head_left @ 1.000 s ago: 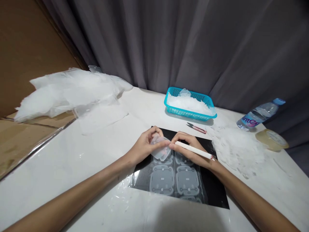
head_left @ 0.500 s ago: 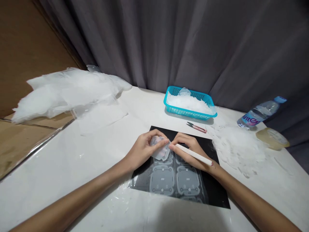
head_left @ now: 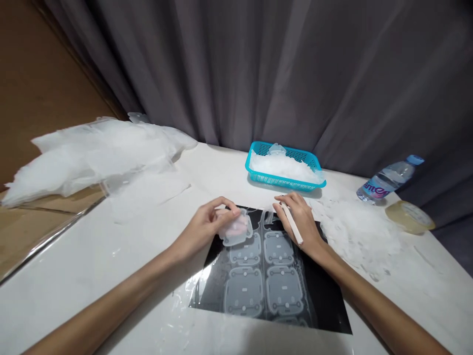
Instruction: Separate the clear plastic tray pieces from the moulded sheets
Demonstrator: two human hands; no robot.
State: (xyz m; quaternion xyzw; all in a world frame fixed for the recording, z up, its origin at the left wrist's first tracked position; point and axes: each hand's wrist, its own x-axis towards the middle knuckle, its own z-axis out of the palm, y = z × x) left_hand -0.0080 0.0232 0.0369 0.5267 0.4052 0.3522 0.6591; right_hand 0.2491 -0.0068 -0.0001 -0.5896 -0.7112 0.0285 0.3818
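My left hand [head_left: 209, 226] is closed on a small clear plastic piece [head_left: 235, 230] held just above the top left of a clear moulded sheet [head_left: 258, 271]. That sheet, with several rounded shapes in it, lies on a black mat [head_left: 328, 301]. My right hand [head_left: 301, 219] grips a thin white stick-like tool [head_left: 291, 223] and rests at the mat's far right corner, its fingertips toward the blue basket [head_left: 284, 182].
The blue basket holds clear plastic pieces. A loose heap of clear scraps [head_left: 356, 231] lies right of the mat. A water bottle [head_left: 388, 180] and a tape roll [head_left: 408, 216] sit far right. A pile of white plastic sheets [head_left: 96, 153] lies at the left, by cardboard.
My right hand has pulled away from the left and moved up and right toward the basket. The left hand keeps the small clear piece. The pink snips are now hidden.
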